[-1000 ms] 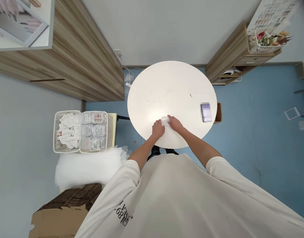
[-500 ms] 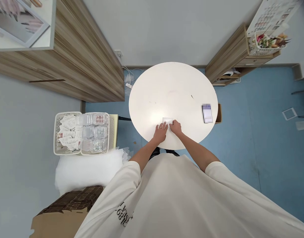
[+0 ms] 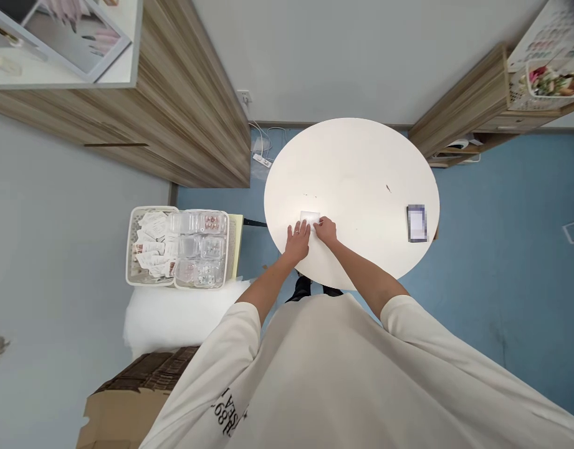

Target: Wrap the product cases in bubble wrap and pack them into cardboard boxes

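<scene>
A small white rectangular piece [image 3: 309, 216], perhaps a card or folded paper, lies on the round white table [image 3: 352, 162] close to its near left side. Spread over its lower left edge are the fingers of my left hand [image 3: 298, 242], flat and apart. At its right edge my right hand [image 3: 326, 230] has thumb and fingers pinched together, touching the corner. My right fingers partly hide that corner.
A blurred dark-framed item [image 3: 417, 223] lies at the table's right. On the left, white baskets [image 3: 178, 248] hold cards and clear boxes, beside a white wrap roll [image 3: 184, 315] and cardboard [image 3: 123, 411]. Wooden cabinets [image 3: 197, 106] stand behind.
My view has turned a little, so the room appears shifted to the right. Both hands stay on the white piece, which now sits slightly farther left on the table.
</scene>
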Motion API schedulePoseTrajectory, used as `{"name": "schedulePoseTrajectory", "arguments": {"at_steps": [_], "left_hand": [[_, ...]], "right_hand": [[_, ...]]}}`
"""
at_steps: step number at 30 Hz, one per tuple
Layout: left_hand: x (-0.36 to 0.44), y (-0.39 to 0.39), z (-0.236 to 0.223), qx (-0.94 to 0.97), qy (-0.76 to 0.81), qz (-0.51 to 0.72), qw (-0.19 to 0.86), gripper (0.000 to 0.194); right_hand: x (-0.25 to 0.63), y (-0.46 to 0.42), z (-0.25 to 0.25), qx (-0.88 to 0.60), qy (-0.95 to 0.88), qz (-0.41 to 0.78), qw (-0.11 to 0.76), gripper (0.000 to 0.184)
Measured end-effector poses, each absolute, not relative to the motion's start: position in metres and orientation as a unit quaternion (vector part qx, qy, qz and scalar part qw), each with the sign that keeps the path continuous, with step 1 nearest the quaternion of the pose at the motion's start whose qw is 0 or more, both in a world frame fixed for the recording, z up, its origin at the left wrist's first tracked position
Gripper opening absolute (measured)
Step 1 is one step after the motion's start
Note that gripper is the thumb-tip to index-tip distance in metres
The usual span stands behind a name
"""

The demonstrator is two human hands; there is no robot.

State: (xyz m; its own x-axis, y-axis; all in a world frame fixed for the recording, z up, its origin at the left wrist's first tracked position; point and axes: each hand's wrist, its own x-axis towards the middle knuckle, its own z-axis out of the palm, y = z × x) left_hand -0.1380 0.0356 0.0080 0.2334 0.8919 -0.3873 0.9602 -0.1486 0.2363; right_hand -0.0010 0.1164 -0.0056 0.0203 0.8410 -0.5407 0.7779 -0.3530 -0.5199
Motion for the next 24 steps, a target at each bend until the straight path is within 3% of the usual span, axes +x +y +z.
{"name": "schedulePoseTrajectory", "arguments": {"at_steps": [9, 24], "left_hand": [[-0.204, 0.071, 0.003, 0.721, 0.654, -0.09, 0.212, 0.085], [-0.212, 0.085, -0.003, 0.704, 0.673, -0.071, 0.216, 0.081]], "right_hand": [[-0.06, 0.131, -0.01, -0.604, -0.637, 0.469, 0.093, 0.052], [-0.054, 0.127, -0.006, -0.514, -0.766, 0.38, -0.066, 0.075]]}}
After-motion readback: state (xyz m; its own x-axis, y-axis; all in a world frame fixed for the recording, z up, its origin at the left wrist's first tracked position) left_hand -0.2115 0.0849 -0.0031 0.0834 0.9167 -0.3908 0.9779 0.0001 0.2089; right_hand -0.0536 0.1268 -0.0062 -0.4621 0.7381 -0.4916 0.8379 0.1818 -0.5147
